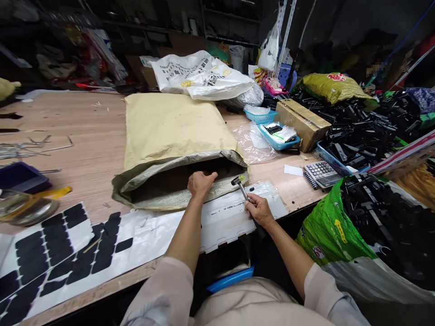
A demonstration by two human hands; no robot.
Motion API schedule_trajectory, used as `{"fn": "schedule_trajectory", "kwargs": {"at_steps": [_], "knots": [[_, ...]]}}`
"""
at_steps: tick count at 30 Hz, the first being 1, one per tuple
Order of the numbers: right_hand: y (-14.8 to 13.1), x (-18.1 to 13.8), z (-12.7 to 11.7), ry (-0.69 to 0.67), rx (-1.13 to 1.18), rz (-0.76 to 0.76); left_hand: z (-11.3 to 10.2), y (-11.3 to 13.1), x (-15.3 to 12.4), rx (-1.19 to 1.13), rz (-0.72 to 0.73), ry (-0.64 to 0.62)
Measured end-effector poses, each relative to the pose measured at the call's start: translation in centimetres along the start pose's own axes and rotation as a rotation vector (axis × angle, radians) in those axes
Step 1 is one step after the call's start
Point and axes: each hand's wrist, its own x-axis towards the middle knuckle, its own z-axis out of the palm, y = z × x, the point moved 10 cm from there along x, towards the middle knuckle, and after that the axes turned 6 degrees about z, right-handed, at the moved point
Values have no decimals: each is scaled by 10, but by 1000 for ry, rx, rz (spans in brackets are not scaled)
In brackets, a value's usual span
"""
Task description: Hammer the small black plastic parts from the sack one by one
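Observation:
My left hand [201,183] is at the mouth of a large tan sack [173,122], with the wrist over its near lip. The fingers are curled, and whatever they hold is hidden. The sack lies on its side with its silvery-lined opening towards me; its inside is dark. To the right, my right hand [258,209] is closed around a small hammer-shaped tool [242,188] with a metal shaft and a dark head. The tool's head is close to the sack's right lip, above a flat white cardboard sheet [224,222].
Black rounded pieces [56,240] lie on white sheets at left, near bent metal rods [34,146]. Blue baskets [280,138], a cardboard box [302,122] and a calculator [322,174] stand at right. A green sack [322,226] full of black parts stands beside the table.

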Motion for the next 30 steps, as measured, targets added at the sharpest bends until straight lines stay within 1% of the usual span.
{"fn": "schedule_trajectory", "kwargs": {"at_steps": [1,2,4,5,6,7,9,11,16,19,22,26,30], "knots": [[0,0,0,-4,6,-2,-6,4,-8,16,66,-24],[1,0,1,-7,12,-2,-10,9,-18,14,163,-78],[1,0,1,-11,18,3,-8,20,-46,-38,387,-265],[1,0,1,-12,17,6,-7,20,-61,-57,459,-355],[0,-1,1,-13,13,8,-6,17,-74,-54,493,-421],[0,-1,1,-15,6,8,-5,13,-84,-36,505,-458],[-1,-2,2,-21,-12,2,-4,5,-97,8,512,-456],[-2,-3,3,-25,-47,-16,-1,2,-103,24,523,-417],[-6,-6,6,-30,-176,-90,10,-2,-105,29,489,-335],[-8,-10,6,-36,-202,-114,12,-2,-106,16,495,-311],[-12,-17,8,-70,-242,-131,12,-2,-107,26,492,-297],[-25,-31,17,-133,-328,-189,11,-3,-106,26,469,-288],[-42,-45,26,-162,-385,-282,12,-5,-104,7,455,-291]]}}
